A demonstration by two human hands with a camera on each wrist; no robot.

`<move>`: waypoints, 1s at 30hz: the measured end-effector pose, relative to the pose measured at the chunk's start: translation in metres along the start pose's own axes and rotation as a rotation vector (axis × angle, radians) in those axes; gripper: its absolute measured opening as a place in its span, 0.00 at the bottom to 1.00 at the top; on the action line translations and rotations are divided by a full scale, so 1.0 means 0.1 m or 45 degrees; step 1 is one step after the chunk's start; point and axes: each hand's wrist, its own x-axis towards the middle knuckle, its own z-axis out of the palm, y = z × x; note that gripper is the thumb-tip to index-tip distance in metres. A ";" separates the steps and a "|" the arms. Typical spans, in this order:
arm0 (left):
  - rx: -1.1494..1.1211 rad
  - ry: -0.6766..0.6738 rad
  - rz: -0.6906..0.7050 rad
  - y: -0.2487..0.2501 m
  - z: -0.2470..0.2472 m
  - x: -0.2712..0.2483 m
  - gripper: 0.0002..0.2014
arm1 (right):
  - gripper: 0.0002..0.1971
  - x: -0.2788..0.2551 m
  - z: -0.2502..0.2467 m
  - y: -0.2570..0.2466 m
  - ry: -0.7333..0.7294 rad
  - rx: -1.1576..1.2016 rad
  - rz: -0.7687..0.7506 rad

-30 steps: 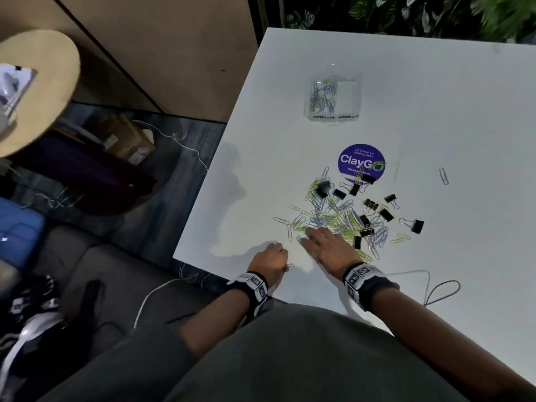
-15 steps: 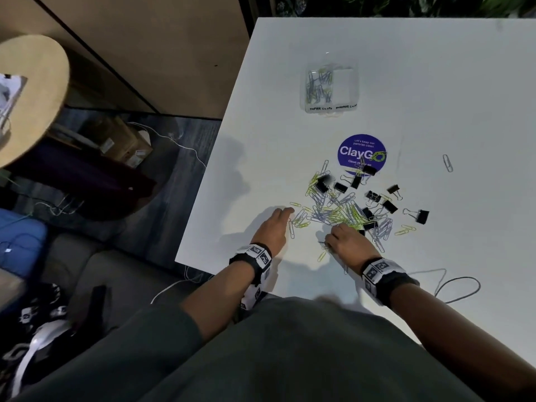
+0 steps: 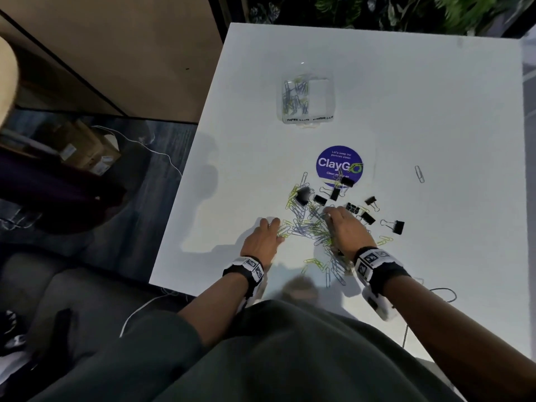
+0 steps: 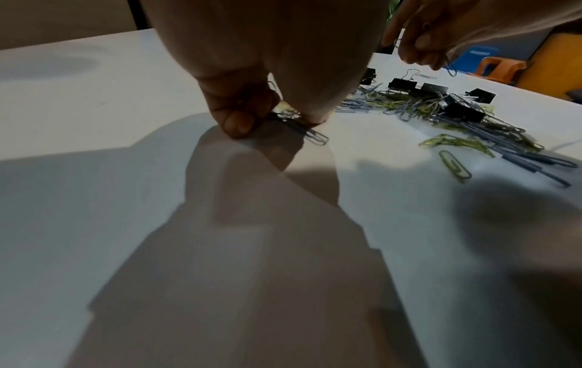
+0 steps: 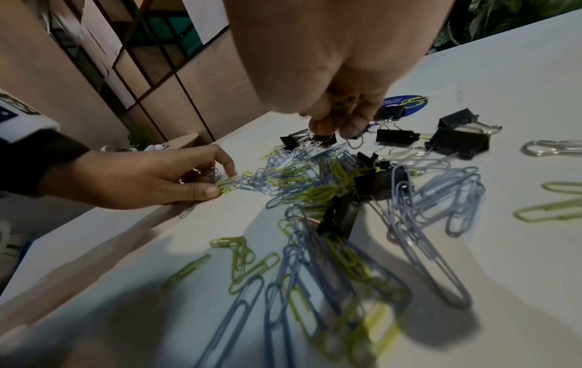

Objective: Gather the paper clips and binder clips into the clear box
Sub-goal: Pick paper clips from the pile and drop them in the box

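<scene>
A pile of blue and green paper clips (image 3: 307,227) mixed with black binder clips (image 3: 320,199) lies on the white table (image 3: 435,111) below a purple sticker. My left hand (image 3: 268,227) is at the pile's left edge and pinches a few paper clips (image 4: 302,127) against the table. My right hand (image 3: 338,219) hovers over the pile's middle, its curled fingers (image 5: 333,124) holding several paper clips (image 5: 341,103). The clear box (image 3: 308,101) stands farther back, with paper clips in its left compartment.
One stray paper clip (image 3: 419,173) lies at the right, and a binder clip (image 3: 394,226) sits apart right of the pile. A round purple sticker (image 3: 339,166) is on the table. A thin cable (image 3: 443,294) loops near the front edge. The table's left edge (image 3: 179,198) drops to the floor.
Both hands moved forward into the pile. The left hand, which lay flat beside the pile, now pinches clips at its edge; the right hand rose over the pile's middle holding clips.
</scene>
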 end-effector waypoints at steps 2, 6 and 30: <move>0.045 -0.020 0.049 0.01 -0.02 0.04 0.16 | 0.18 0.07 0.05 -0.01 -0.028 0.027 0.002; 0.097 -0.050 0.057 0.10 -0.14 0.09 0.17 | 0.21 0.12 0.16 -0.08 -0.138 -0.133 -0.038; -0.741 0.092 -0.047 -0.02 -1.50 1.36 0.15 | 0.09 0.78 -0.58 -0.21 -0.018 -0.167 -0.291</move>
